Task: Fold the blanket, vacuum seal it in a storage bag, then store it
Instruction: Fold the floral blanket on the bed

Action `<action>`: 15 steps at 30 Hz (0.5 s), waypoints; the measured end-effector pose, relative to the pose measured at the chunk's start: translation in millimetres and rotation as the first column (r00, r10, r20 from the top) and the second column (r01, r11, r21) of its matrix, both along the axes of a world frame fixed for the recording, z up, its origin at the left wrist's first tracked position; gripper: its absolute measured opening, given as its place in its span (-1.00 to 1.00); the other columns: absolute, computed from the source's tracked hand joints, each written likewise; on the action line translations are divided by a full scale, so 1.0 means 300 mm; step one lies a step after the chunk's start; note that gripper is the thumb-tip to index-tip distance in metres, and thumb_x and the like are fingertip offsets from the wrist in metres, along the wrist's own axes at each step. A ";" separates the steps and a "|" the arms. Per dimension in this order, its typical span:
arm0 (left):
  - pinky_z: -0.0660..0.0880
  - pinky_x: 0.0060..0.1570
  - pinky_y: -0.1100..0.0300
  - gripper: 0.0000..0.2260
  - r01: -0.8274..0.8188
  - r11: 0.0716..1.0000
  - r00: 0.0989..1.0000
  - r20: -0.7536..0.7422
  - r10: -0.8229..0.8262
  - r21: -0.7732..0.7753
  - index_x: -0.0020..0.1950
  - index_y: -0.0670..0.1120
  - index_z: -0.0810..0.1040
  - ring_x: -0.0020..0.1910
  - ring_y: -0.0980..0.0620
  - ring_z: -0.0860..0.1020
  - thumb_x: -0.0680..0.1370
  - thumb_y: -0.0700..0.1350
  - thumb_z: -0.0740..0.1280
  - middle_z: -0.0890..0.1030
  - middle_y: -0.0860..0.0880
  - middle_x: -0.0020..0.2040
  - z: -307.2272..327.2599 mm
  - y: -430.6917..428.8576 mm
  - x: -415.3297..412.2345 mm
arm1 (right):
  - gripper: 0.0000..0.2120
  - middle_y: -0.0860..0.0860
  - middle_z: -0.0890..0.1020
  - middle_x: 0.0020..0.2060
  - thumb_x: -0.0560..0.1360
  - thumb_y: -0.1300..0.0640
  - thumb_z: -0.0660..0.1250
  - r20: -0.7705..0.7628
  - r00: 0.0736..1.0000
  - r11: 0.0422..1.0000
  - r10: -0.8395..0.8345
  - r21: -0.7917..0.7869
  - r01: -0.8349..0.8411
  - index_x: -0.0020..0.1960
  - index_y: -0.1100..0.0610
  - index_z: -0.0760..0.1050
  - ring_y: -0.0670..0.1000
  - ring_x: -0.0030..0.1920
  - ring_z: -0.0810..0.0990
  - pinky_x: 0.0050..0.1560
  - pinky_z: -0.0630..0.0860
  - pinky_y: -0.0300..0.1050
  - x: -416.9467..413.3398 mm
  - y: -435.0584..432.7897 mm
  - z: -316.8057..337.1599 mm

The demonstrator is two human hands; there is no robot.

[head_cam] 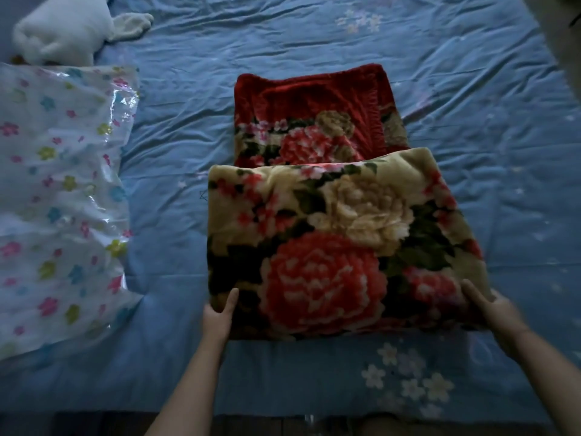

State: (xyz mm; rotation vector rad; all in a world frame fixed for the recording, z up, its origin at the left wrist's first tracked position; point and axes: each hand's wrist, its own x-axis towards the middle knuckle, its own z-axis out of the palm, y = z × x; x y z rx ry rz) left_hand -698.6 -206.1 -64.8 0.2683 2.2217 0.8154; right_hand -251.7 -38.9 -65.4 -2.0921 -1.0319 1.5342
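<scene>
A thick blanket [339, 234] with red and cream flowers lies on the blue bedsheet [176, 127], its near half folded over so that a red part shows beyond it. My left hand [218, 316] grips the folded part's near left corner, thumb on top and fingers hidden under the fabric. At the near right corner my right hand [493, 309] grips the edge the same way. A clear plastic storage bag [59, 196] printed with small coloured flowers lies flat to the left, apart from the blanket.
A white soft toy or pillow [69, 33] sits at the far left corner of the bed. The bed's near edge [283, 416] runs along the bottom, with dark floor below it. Wrinkled sheet spreads to the right of the blanket.
</scene>
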 end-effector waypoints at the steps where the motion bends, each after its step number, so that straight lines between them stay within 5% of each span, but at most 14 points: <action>1: 0.42 0.22 0.09 -0.21 -0.075 0.997 0.988 0.134 0.070 0.031 0.44 -0.15 0.37 0.31 -0.13 0.48 0.37 0.31 0.38 0.50 -0.13 0.34 0.000 -0.020 -0.001 | 0.12 0.15 0.68 -0.08 -0.23 -0.48 0.50 -0.062 0.997 0.999 -0.035 -0.024 0.033 0.17 0.15 0.50 0.06 -0.21 0.68 -0.39 0.63 -0.11 0.004 -0.026 0.006; 4: 0.46 0.20 0.07 -0.35 -0.078 0.997 0.966 0.251 0.070 0.023 0.35 -0.10 0.49 0.19 -0.05 0.55 0.37 0.23 0.44 0.60 -0.07 0.21 -0.019 -0.070 -0.012 | -0.20 0.05 0.69 -0.22 0.11 -0.27 0.57 -0.129 0.991 0.997 -0.036 -0.075 0.027 0.18 0.17 0.49 0.06 -0.25 0.66 -0.28 0.55 -0.16 0.006 -0.071 0.025; 7: 0.46 0.09 0.14 -0.57 -0.031 0.998 0.968 0.249 0.016 0.055 0.32 -0.12 0.50 0.06 -0.02 0.58 0.50 0.02 0.43 0.62 -0.08 0.12 -0.002 -0.082 -0.020 | -0.58 0.14 0.65 -0.11 0.48 0.04 0.37 -0.163 0.986 0.996 -0.041 -0.085 0.027 0.27 0.17 0.43 0.09 -0.18 0.58 -0.12 0.45 -0.10 0.004 -0.080 0.029; 11: 0.51 0.03 0.14 -0.60 0.040 0.993 0.963 0.260 -0.068 0.111 0.30 -0.17 0.52 -0.01 -0.02 0.61 0.52 -0.02 0.42 0.64 -0.14 0.13 0.025 -0.109 -0.013 | -0.68 0.09 0.71 -0.26 0.46 0.18 0.37 -0.200 0.980 0.998 0.004 -0.062 -0.017 0.19 0.25 0.47 0.03 -0.29 0.69 -0.36 0.59 -0.22 -0.015 -0.098 0.096; 15: 0.51 0.16 0.05 -0.58 0.044 0.995 0.959 0.277 -0.068 0.092 0.23 -0.18 0.55 0.05 -0.09 0.61 0.51 0.09 0.41 0.65 -0.14 0.08 0.048 -0.157 0.003 | -0.56 0.17 0.68 -0.16 0.40 0.16 0.45 -0.176 0.984 0.999 0.029 0.038 -0.022 0.20 0.34 0.50 0.02 -0.30 0.69 -0.33 0.63 -0.19 -0.032 -0.137 0.162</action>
